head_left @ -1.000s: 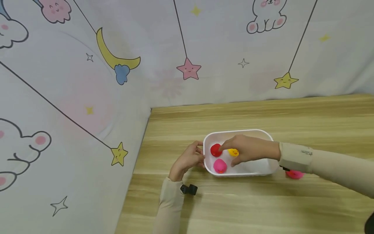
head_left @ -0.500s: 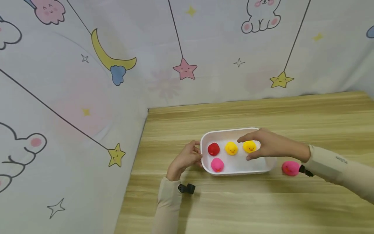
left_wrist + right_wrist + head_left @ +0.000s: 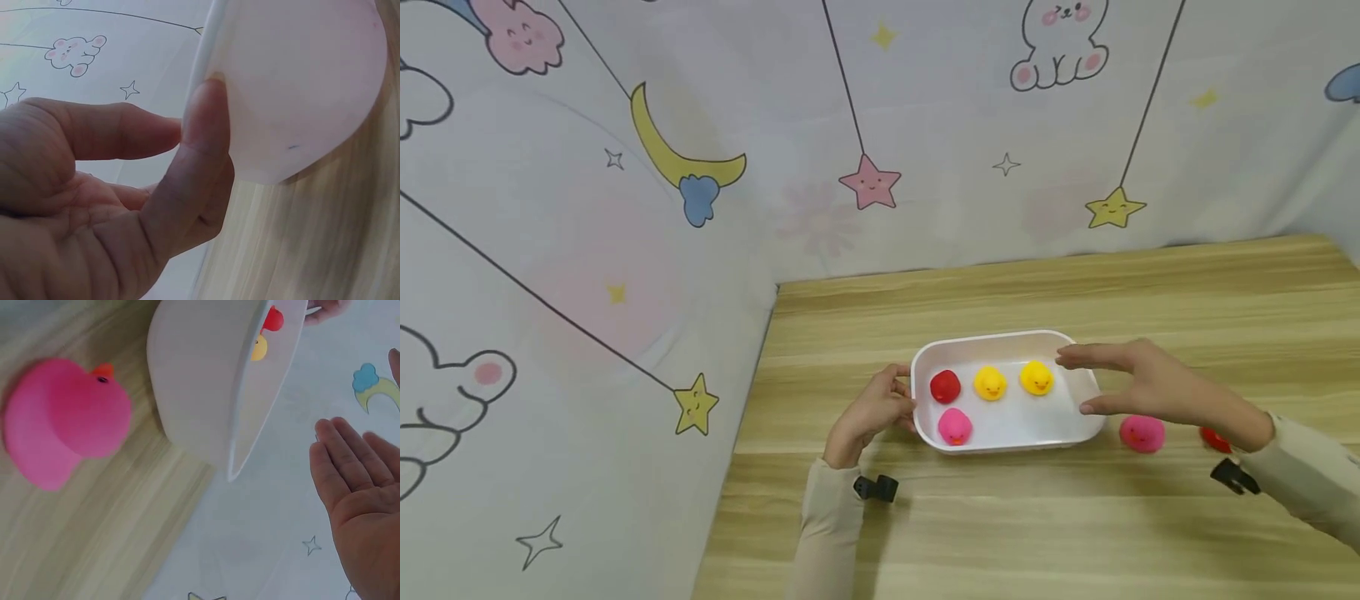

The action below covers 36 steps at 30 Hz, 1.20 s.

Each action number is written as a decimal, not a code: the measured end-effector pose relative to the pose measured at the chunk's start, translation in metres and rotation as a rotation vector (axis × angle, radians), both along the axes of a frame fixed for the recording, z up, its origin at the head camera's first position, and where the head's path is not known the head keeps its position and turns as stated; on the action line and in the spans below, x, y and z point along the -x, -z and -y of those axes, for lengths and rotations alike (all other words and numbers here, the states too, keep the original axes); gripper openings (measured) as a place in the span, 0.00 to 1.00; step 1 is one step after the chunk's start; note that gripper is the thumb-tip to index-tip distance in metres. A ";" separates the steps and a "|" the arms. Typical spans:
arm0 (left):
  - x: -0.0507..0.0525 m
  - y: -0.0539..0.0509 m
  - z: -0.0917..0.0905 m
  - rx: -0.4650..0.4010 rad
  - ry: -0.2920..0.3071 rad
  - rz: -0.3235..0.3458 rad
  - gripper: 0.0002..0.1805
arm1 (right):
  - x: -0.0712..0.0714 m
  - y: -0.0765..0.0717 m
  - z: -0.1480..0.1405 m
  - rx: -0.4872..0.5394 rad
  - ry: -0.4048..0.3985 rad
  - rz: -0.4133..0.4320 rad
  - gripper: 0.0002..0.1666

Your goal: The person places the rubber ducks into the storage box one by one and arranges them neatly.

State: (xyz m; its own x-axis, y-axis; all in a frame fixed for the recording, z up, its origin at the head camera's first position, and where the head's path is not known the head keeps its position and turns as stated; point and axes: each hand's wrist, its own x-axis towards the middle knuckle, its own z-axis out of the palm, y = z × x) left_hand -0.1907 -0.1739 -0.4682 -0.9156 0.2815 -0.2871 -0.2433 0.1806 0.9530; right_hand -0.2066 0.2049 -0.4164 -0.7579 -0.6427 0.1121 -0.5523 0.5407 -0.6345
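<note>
The left hand point(image 3: 871, 412) holds the left end of a white oblong plastic tub point(image 3: 1052, 423) by thumb and curled fingers; the right hand point(image 3: 1161, 385) is spread above the right rim. Inside, a round red rubber toy point(image 3: 945, 387), two yellow rubber ducks point(image 3: 991, 383) and a rounded pink rubber duck point(image 3: 955, 427) leave open base rightward. Another pink duck point(image 3: 1142, 434) rests just beyond the right edge on the wood-grain surface point(image 3: 1037, 533).

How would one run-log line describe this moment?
left grip: holds tray, left end; right grip: empty, near right end; in tray: two yellow ducks, red toy, pink duck; on table: second pink duck, second red toy
</note>
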 end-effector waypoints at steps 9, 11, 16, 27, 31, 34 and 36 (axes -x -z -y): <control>0.001 0.003 0.001 0.013 0.011 0.004 0.28 | -0.028 0.019 -0.028 0.155 0.172 0.129 0.48; 0.000 0.004 0.001 0.015 0.011 0.004 0.28 | -0.032 0.026 -0.036 0.152 0.180 0.120 0.48; 0.000 0.005 0.001 0.012 0.010 0.008 0.28 | -0.041 0.046 -0.051 0.182 0.223 0.107 0.47; 0.000 0.003 0.006 0.019 0.006 -0.009 0.27 | -0.052 0.078 -0.049 -0.104 0.393 -0.164 0.46; 0.001 0.001 0.005 0.016 0.010 -0.010 0.27 | -0.049 0.078 -0.049 -0.177 0.379 -0.169 0.45; 0.001 0.001 0.004 0.008 0.015 -0.003 0.28 | -0.046 0.081 -0.050 -0.203 0.369 -0.176 0.42; 0.001 0.001 0.003 0.002 0.018 0.001 0.28 | -0.044 0.084 -0.052 -0.199 0.361 -0.200 0.40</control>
State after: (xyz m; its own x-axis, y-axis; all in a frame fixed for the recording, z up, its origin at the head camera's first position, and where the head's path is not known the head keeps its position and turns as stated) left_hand -0.1914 -0.1765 -0.4694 -0.9101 0.2969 -0.2889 -0.2414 0.1868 0.9523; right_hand -0.1628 0.2569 -0.5002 -0.9134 -0.3650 0.1800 -0.4070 0.8216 -0.3991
